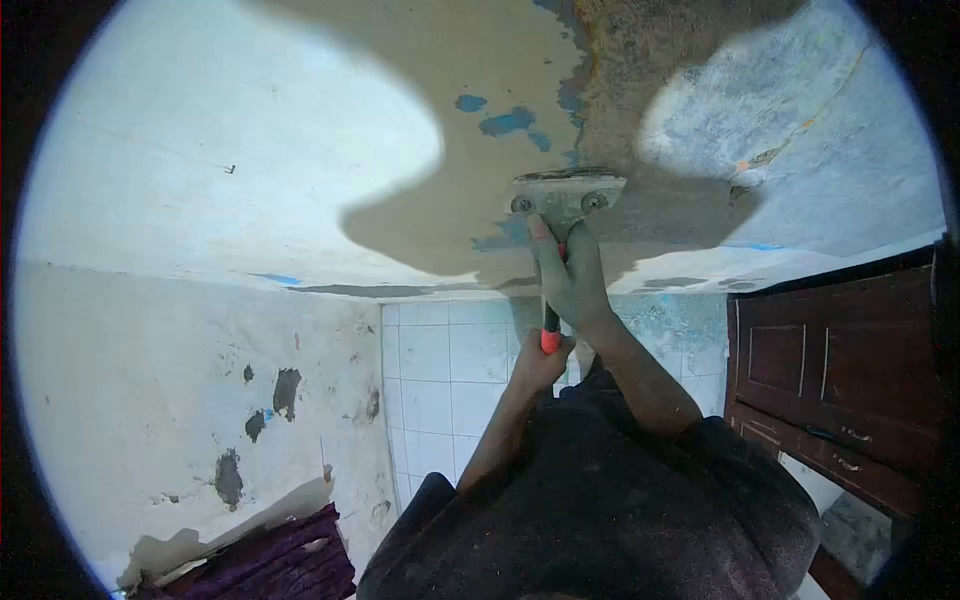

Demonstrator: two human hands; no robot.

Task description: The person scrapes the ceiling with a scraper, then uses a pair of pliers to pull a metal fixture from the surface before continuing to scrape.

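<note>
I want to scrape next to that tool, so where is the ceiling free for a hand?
Free: the pale ceiling left of the scraper, and the grey stretch right of it. Crowded: below the blade, where the right hand and left hand grip the handle.

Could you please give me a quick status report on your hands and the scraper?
Right hand shut on scraper near the blade; left hand shut on its red handle end. Blade flat against ceiling, at the bare patch's edge. Nothing in the way.
</note>
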